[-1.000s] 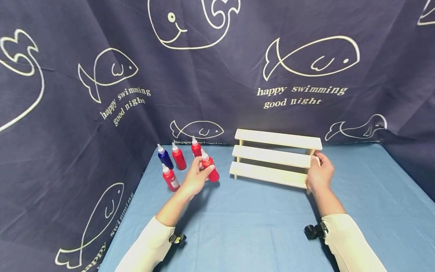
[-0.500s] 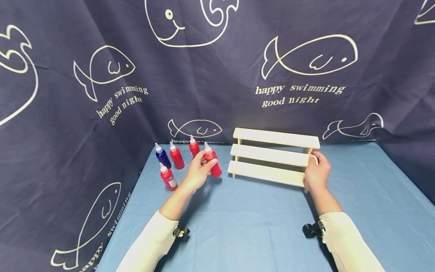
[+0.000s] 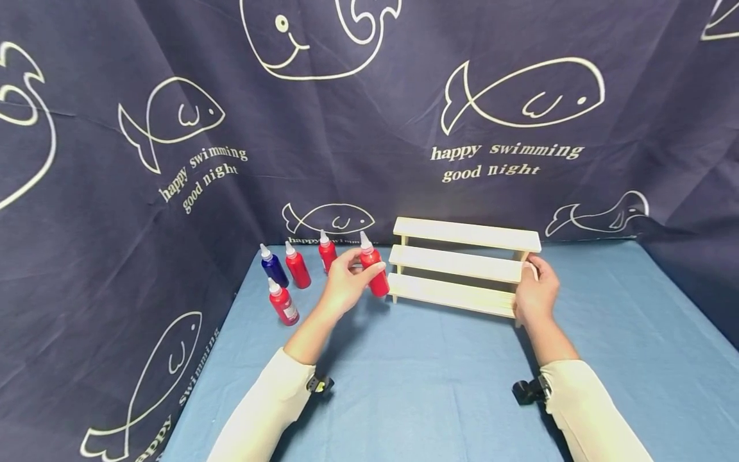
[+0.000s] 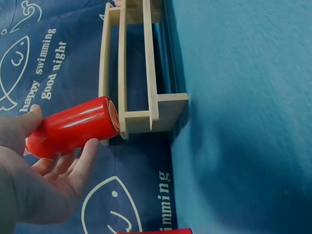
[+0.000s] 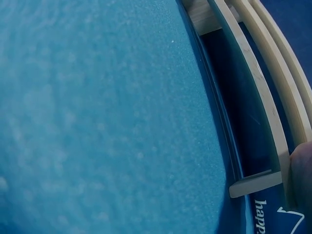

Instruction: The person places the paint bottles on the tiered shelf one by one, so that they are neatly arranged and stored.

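My left hand [image 3: 344,282] holds a red squeeze bottle [image 3: 376,276] with a white pointed nozzle, raised beside the left end of a three-tier wooden shelf rack [image 3: 456,263]. In the left wrist view the bottle [image 4: 78,126] lies between thumb and fingers, its base towards the rack. At the rack's right end my right hand [image 3: 537,292] grips the side, its thumb by the middle shelf. Only a bit of that hand [image 5: 303,161] shows in the right wrist view. No bottles stand on the shelves.
Left of the rack stand a blue bottle [image 3: 274,269] and three red ones: one beside it [image 3: 298,269], one at the back [image 3: 327,253] and one in front [image 3: 284,305]. Blue cloth [image 3: 416,385] covers the table, and a dark fish-print curtain [image 3: 346,141] hangs behind.
The left hand has carried the red bottle rightwards and slightly up, from near the other bottles to the rack's left end. The right hand keeps its grip on the rack.
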### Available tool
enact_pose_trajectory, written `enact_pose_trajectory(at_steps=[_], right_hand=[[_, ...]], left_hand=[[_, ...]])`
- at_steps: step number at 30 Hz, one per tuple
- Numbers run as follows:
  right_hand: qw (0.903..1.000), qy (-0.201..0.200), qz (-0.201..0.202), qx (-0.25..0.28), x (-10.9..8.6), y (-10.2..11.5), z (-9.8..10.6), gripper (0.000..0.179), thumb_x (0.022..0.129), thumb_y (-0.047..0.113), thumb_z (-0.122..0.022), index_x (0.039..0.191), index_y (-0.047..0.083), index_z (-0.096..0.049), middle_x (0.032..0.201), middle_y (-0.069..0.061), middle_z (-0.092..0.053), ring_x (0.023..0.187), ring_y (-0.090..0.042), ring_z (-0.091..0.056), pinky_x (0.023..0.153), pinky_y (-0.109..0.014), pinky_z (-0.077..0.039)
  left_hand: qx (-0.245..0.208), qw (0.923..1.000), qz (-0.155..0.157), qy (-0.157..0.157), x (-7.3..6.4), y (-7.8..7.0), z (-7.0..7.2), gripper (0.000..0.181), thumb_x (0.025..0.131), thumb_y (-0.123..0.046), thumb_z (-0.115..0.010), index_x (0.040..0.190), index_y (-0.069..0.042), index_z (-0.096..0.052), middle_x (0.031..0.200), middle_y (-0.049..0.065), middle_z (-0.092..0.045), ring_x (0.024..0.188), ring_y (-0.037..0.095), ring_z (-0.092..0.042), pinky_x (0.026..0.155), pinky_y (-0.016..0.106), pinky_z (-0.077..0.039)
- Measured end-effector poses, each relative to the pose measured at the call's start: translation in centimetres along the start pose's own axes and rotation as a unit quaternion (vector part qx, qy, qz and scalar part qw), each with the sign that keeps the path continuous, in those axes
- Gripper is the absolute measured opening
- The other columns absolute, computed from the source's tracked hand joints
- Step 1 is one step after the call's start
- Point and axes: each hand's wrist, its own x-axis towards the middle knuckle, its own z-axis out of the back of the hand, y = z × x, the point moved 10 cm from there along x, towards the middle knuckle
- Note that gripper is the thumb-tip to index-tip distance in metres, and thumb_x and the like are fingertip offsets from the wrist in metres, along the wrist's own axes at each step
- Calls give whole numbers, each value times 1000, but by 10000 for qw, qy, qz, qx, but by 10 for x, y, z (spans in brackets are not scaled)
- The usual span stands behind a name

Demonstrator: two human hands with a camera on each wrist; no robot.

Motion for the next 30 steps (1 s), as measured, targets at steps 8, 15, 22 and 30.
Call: enact_pose_trajectory(at_steps=[8,15,22,30], right_hand=[[9999,-32,129,-37,2,1,1,39,110,13,-51,146,2,-59,107,14,-56,104,-1,-54,95,-17,-46],[9999,-65,105,21,1,-1,2,40,110,12,-51,147,1,-58,106,15,-55,103,2,-53,99,-19,-46],[9999,-62,131,-68,0,0,0,40,110,12,-49,148,2,-58,106,15,-55,103,1,-53,98,-20,-46],[9999,-110,69,-94,3,-3,2,39,110,13,-50,147,3,-58,110,16,-56,112,-2,-54,107,-22,-45]], left_hand=[[176,9996,-126,-169,6,-10,-7,48,88,-29,-87,129,-10,-71,121,12,-75,89,23,-72,78,26,-58],[-13,9994,-199,-270,12,-16,-14,46,89,-25,-85,127,-5,-68,119,16,-72,83,17,-72,74,23,-60],[-220,9990,-257,-297,19,-19,-24,41,89,-23,-85,120,-3,-66,115,16,-71,78,13,-74,73,26,-63],[-209,9986,-288,-388,21,-22,-31,39,88,-27,-87,116,-8,-69,109,12,-69,73,12,-68,67,24,-58]])
